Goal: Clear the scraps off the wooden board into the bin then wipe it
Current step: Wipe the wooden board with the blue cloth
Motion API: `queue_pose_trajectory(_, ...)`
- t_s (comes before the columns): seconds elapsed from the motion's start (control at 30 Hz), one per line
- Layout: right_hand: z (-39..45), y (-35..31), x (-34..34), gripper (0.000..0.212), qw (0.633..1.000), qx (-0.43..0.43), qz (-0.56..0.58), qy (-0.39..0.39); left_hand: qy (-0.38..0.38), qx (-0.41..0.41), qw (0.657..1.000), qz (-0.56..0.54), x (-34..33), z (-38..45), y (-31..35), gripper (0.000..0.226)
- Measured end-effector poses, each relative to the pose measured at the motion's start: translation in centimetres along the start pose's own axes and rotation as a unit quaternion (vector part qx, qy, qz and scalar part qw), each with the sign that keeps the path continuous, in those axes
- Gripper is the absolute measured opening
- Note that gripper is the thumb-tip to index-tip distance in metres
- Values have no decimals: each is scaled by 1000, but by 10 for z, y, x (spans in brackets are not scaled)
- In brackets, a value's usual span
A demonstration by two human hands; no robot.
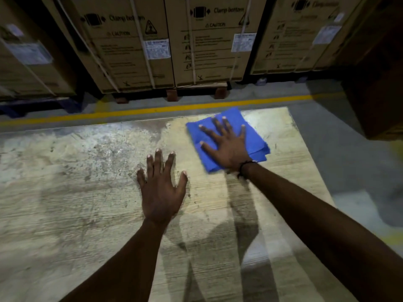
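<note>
My right hand (226, 147) presses flat, fingers spread, on the blue cloth (227, 138) near the wooden board's (76, 192) far right corner, while my left hand (162, 188), also spread, braces mid-board, unwiped surface lying leftward.

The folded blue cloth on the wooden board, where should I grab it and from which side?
Take the folded blue cloth at its near right corner, where the layered edges stick out past the right hand, coming from the right. That hand lies flat and spread on the cloth, covering its middle, so a pinch grip there probably gathers all layers. The left hand rests flat on the wooden board.
</note>
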State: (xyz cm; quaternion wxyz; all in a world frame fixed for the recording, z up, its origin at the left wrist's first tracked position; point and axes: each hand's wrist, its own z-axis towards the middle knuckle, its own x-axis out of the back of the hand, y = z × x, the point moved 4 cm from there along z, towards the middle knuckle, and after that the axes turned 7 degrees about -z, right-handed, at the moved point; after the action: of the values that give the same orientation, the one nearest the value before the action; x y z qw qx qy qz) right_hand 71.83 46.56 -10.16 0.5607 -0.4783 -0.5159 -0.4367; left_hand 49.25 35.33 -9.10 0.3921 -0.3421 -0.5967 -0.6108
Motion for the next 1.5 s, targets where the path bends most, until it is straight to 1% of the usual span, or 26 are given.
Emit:
queue_pose_trajectory(0.1, 11, 70, 9, 66, 982, -184, 32, -12, -1, -1, 1000, 2, 1, 0, 1, 68)
queue_pose_trajectory(0.13, 10, 81, 9, 66, 974, -222, 43, -17, 0, 0, 1000, 3, 0, 0, 1, 68)
queue_pose_trajectory(0.2, 6, 74, 7, 67, 967, -248, 49, -17, 1, -2, 1000, 3, 1, 0, 1, 69)
queue_pose_trajectory(0.27, -10, 42, 4, 67, 978, -206, 37, 1, 2, -5, 1000, 3, 1, 0, 1, 70)
queue_pose_trajectory(0.3, -26, 20, 3, 67, 986, -163, 24, 15, 2, -5, 1000, 3, 1, 0, 2, 71)
queue_pose_trajectory(0.37, -68, -24, -1, 66, 998, -48, 16, 26, 4, -4, 1000, 4, 1, 1, 1, 71)
queue_pose_trajectory(0.4, -88, -35, -3, 66, 1000, 1, 14, 19, 5, -3, 1000, 7, 1, 1, 1, 71)
queue_pose_trajectory(0.43, -99, -35, -4, 65, 999, 31, 7, 14, 8, -4, 1000, 10, 1, 1, 1, 71)
queue_pose_trajectory(0.47, -101, -24, -3, 65, 999, 37, -1, 11, 10, -7, 1000, 13, 1, 1, 1, 71)
queue_pose_trajectory(0.5, -95, -3, -1, 66, 1000, 14, -15, 19, 11, -8, 1000, 11, 1, 0, 1, 70)
queue_pose_trajectory(0.57, -72, 55, 7, 66, 996, -85, -26, 16, 14, -11, 1000, 7, 1, -1, 1, 69)
queue_pose_trajectory(0.63, -55, 109, 15, 66, 982, -187, 5, -14, 18, -13, 1000, 9, 1, -1, 2, 68)
queue_pose_trajectory(0.67, -53, 122, 17, 67, 976, -216, 15, -18, 19, -13, 1000, 9, 0, -1, 2, 69)
queue_pose_trajectory(0.73, -57, 115, 14, 68, 972, -233, 20, -3, 21, -15, 1000, 9, 0, -2, 1, 69)
queue_pose_trajectory(0.8, -78, 72, 8, 68, 981, -193, 2, 17, 21, -16, 1000, 5, -1, -1, 1, 69)
queue_pose_trajectory(0.87, -120, 10, 3, 68, 995, -94, -32, 29, 19, -18, 1000, 10, -1, 0, 0, 70)
queue_pose_trajectory(0.93, -171, -39, 0, 68, 999, 6, -33, 23, 17, -19, 1000, 17, -2, 1, -1, 70)
queue_pose_trajectory(1.0, -193, -45, -1, 66, 999, 48, -19, 16, 16, -19, 1000, 16, -2, 0, -2, 70)
queue_pose_trajectory(1.03, -188, -33, 1, 66, 999, 44, -24, 20, 17, -21, 999, 17, -2, 0, -2, 69)
queue_pose_trajectory(1.1, -156, 7, 4, 65, 999, -18, -43, 22, 17, -24, 999, 18, -3, -1, -2, 69)
queue_pose_trajectory(1.2, -108, 66, 13, 66, 990, -141, 8, -2, 16, -21, 1000, 15, -3, -2, -1, 70)
queue_pose_trajectory(1.27, -104, 72, 13, 65, 985, -172, 26, 6, 16, -22, 1000, 16, -3, -2, -1, 70)
queue_pose_trajectory(1.33, -128, 47, 8, 66, 986, -165, 13, 16, 12, -23, 1000, 16, -3, -3, 0, 70)
queue_pose_trajectory(1.37, -149, 25, 7, 66, 989, -146, -1, 18, 10, -22, 1000, 18, -2, -3, 0, 70)
queue_pose_trajectory(1.47, -242, -48, 5, 66, 1000, -15, -16, 16, -5, -17, 1000, 13, -2, -4, -1, 69)
queue_pose_trajectory(1.5, -271, -59, 5, 65, 1000, 20, -8, 7, -10, -19, 1000, 16, -3, -4, -2, 69)
